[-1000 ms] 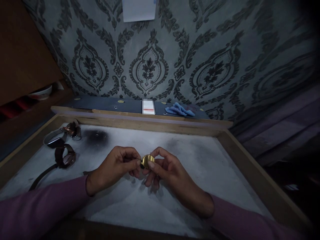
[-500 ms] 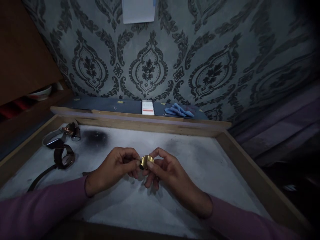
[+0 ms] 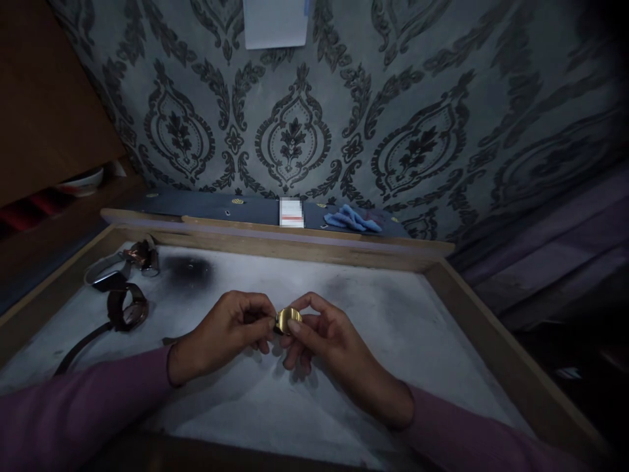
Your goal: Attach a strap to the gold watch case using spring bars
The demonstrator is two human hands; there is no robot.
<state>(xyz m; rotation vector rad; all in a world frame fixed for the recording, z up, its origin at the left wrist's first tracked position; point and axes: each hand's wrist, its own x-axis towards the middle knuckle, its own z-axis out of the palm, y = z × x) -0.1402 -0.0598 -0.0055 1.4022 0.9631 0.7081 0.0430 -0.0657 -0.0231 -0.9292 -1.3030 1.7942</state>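
Observation:
A shiny gold watch case (image 3: 287, 320) is held up over the white surface, between my two hands. My right hand (image 3: 327, 334) grips it from the right, thumb across its face and fingers behind. At its left edge, my left hand (image 3: 240, 324) pinches with thumb and forefinger, where a small dark part shows. What that dark part is, I cannot make out. The lower fingers of both hands are curled beneath. On the left lie a watch with a dark brown strap (image 3: 118, 311), a watch with a pale strap (image 3: 109, 280) and a copper-coloured watch (image 3: 140, 254).
A raised wooden rim (image 3: 295, 248) surrounds the white work surface (image 3: 393, 354). Beyond it, a blue cloth (image 3: 352, 218) and a small white box (image 3: 291, 213) sit on a dark ledge. A brown strap (image 3: 81, 347) runs beside my left sleeve. A wooden cabinet (image 3: 54, 98) stands at left.
The gold watch case has turned slightly, so more of its flat face shows. Both hands keep their hold in nearly the same place.

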